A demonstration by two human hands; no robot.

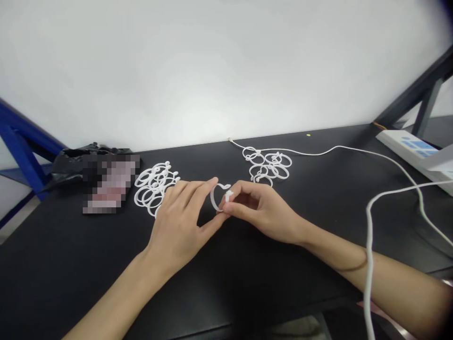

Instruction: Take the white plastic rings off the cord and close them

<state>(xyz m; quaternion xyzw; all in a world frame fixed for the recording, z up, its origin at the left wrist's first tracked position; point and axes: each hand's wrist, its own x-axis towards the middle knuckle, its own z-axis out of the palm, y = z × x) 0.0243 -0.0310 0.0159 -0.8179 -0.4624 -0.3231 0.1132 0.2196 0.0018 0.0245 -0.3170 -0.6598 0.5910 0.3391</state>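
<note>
A white plastic ring [216, 194] with a small clasp sits between both hands over the black table [247, 283]. My left hand [182, 217] touches the ring with index finger and thumb from the left. My right hand [260, 208] pinches the ring's clasp end from the right. A pile of several white rings [154, 189] lies just left of my left hand. Another group of several white rings [269, 166] lies behind my right hand.
A white cable [368, 226] runs from the table's back across to the right and loops down past my right forearm. A white power strip [414, 151] lies at the far right. A black bag [85, 158] and a blurred flat object [109, 186] sit at the left.
</note>
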